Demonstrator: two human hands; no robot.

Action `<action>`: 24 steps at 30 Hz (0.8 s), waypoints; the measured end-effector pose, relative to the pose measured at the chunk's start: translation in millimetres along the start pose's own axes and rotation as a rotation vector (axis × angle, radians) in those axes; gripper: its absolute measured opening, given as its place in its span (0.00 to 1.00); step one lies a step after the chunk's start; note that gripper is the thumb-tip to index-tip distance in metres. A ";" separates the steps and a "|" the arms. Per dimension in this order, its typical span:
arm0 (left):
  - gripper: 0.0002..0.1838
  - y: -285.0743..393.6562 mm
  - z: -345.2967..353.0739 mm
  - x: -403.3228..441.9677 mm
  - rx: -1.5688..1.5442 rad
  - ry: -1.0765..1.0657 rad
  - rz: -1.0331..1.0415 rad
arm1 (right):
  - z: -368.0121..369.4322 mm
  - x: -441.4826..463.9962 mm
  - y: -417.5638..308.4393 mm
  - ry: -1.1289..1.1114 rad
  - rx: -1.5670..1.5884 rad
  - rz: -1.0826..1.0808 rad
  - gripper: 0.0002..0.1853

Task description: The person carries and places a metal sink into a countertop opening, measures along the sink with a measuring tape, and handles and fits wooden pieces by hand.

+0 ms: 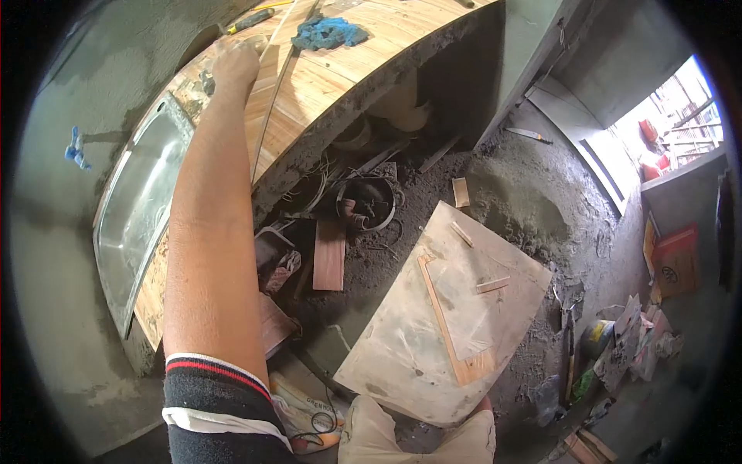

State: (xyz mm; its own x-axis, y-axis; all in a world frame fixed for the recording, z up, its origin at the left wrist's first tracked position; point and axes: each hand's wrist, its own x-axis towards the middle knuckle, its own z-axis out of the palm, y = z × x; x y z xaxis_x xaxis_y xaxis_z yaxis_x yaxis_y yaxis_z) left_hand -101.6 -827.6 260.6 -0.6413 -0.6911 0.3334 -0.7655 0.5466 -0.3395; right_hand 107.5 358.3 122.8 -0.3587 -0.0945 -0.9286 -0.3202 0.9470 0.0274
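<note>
My left hand [236, 65] is at the far end of my outstretched arm, low over the wooden countertop [325, 77]. Its fingers look curled closed, and whatever they hold is hidden. A small dark object [207, 82] shows beside the hand; I cannot make out its kind. Just beyond the fingers lies a tool with a yellow and black handle [251, 21]. To the hand's right, a crumpled blue cloth [328, 33] rests on the wood. Nearer along the arm is a metal sink basin [143, 209]. No part of my right hand can be identified.
Below the counter, a pale board [402, 340] with thin wood strips on it reaches my knees [417, 441]. A round container [369, 203] and a wood plank [330, 255] sit amid dirt. A knife-like tool [529, 135] lies farther right; an orange-red box [675, 261] stands by the wall.
</note>
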 end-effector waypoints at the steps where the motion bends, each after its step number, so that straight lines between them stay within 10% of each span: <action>1: 0.20 -5.8 11.3 9.2 -0.075 0.016 -0.034 | 2.9 -2.8 0.8 -0.001 -0.007 -0.009 0.17; 6: 0.22 -21.1 22.5 23.7 -0.410 0.319 -0.182 | 12.8 -13.8 12.4 0.049 -0.120 -0.191 0.18; 8: 0.26 -34.1 5.9 25.8 -1.202 0.387 -0.205 | 4.3 -2.6 15.4 0.116 -0.177 -0.283 0.19; 12: 0.16 -48.2 -64.4 -8.8 -1.399 0.522 -0.021 | -48.9 80.0 -3.7 0.309 0.282 0.087 0.21; 14: 0.19 -27.4 -135.6 -77.5 -1.362 0.376 0.020 | -77.9 111.9 -20.7 0.586 0.447 -0.070 0.14; 17: 0.17 21.3 -180.1 -173.8 -2.097 0.070 -0.086 | -212.5 86.3 -152.3 0.641 0.519 -0.202 0.13; 18: 0.17 37.9 -188.9 -210.6 -2.335 -0.092 -0.193 | -230.9 107.0 -162.5 0.912 0.318 -0.758 0.10; 19: 0.17 57.7 -196.2 -249.4 -2.539 -0.258 -0.152 | -239.4 116.1 -173.5 0.645 0.862 -0.408 0.09; 20: 0.17 79.7 -201.6 -284.9 -2.737 -0.420 -0.107 | -274.0 99.5 -207.3 0.626 0.954 -0.578 0.10; 24: 0.16 174.1 -204.6 -410.6 -2.969 -0.657 -0.801 | -342.4 65.8 -270.3 0.755 0.852 -0.724 0.14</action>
State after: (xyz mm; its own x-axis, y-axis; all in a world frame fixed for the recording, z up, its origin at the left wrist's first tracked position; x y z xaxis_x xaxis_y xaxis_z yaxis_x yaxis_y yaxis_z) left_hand 17.8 -351.9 244.5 -0.7797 -0.5520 -0.2955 0.4517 -0.8228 0.3450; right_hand -129.8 -9.0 181.0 -0.8216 -0.5336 -0.2007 -0.1002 0.4818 -0.8705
